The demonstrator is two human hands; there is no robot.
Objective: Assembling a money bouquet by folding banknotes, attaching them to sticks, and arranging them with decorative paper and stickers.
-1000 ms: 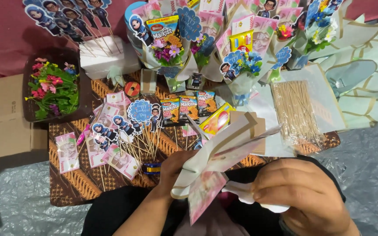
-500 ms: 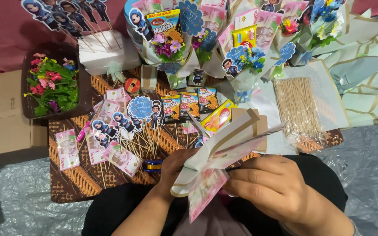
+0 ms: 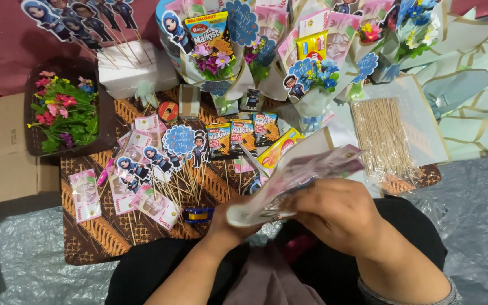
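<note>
Both hands meet over the lap, just at the near edge of the low brown batik-patterned surface (image 3: pixel 94 237). The left hand (image 3: pixel 230 217) is mostly hidden under a curled bundle of pinkish paper notes (image 3: pixel 295 175), its grip closed around the rolled lower end, while the right hand (image 3: pixel 340 212) lies on top, fingers bent and pressing the sheets where they fan out toward the upper right. So the bundle sits between the two hands, lifted clear of the surface and tilted.

From where I stand, doing this well looks like a matter of keeping the left grip firm at the base so the fan does not slide apart, and letting the right thumb work one sheet at a time. The bag of bamboo skewers (image 3: pixel 382 135) lies just beyond, and the character picks on sticks (image 3: pixel 159 164) and small snack packets (image 3: pixel 243 135) crowd the surface nearby, so wide elbow movement could knock them
</note>
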